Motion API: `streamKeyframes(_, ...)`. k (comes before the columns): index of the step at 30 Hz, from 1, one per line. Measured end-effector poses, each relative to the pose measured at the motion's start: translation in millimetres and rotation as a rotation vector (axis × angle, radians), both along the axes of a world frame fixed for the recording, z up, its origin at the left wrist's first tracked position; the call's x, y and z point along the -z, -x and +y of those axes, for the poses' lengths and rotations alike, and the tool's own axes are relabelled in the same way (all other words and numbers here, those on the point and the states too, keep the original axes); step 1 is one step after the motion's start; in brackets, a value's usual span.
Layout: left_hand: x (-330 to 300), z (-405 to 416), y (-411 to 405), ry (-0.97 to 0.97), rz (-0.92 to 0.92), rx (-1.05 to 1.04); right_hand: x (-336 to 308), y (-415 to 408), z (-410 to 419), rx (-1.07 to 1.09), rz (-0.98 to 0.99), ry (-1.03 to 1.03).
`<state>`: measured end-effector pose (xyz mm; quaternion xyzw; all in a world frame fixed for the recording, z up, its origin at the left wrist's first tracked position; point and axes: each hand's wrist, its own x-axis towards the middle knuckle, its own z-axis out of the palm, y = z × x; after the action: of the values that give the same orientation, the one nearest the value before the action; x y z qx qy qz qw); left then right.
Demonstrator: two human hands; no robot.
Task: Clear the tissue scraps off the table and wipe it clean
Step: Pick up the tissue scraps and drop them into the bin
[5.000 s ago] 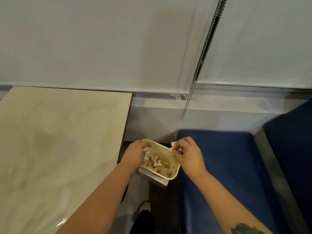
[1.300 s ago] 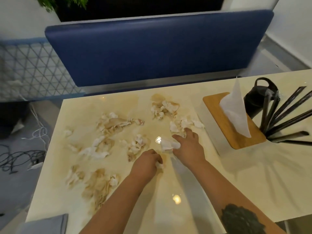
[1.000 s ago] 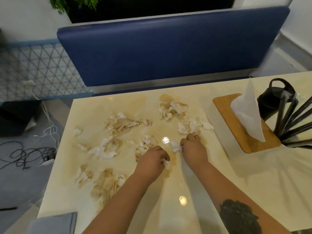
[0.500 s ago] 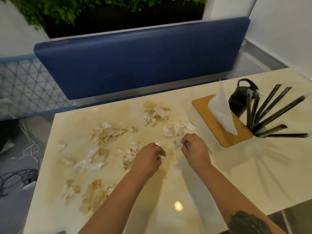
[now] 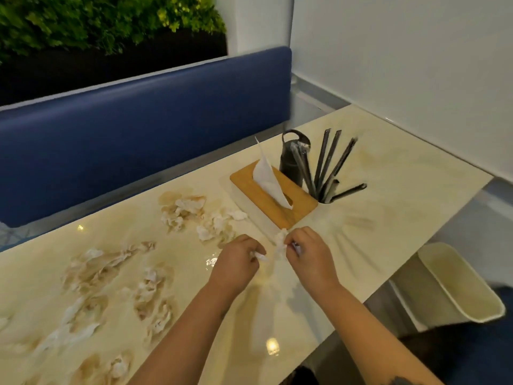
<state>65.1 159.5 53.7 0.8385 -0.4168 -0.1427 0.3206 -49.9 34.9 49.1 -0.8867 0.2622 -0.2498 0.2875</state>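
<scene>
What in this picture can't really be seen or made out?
- Head view: the bin's bottom, hidden by its own wall.
- The cup holding the sticks, hidden behind the tissue box.
- How much scrap the left hand holds, covered by curled fingers.
- Table's left end, cut off by the frame.

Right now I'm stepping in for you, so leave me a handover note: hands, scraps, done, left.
Left hand pinches a small scrap; right hand pinches a bigger wad.
Wet scraps lie across the table, left of the tissue box.
Bin stands off the table's right edge.
Done: these two pieces picked up.
Left: bin them, gather the rest, wipe.
</scene>
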Motion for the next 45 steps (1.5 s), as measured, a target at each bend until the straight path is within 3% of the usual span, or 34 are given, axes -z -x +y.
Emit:
streamKeyframes(12,-0.9,-118.9,68.3,0.025,-0.005,0.291,-3.7,102.0,-77.8,0.316,0.064,-0.02)
streamKeyframes(27,1.1,-341.1,188.1,0.048,0.017,0.616,-9.7,246.2,-240.6,0.681,-0.001,-0.165)
streamKeyframes(45,54.6,-498.3,300.3,-0.157,-0.062,0.891,22.1,369.9,-333.5,0.952,0.035,-0.116)
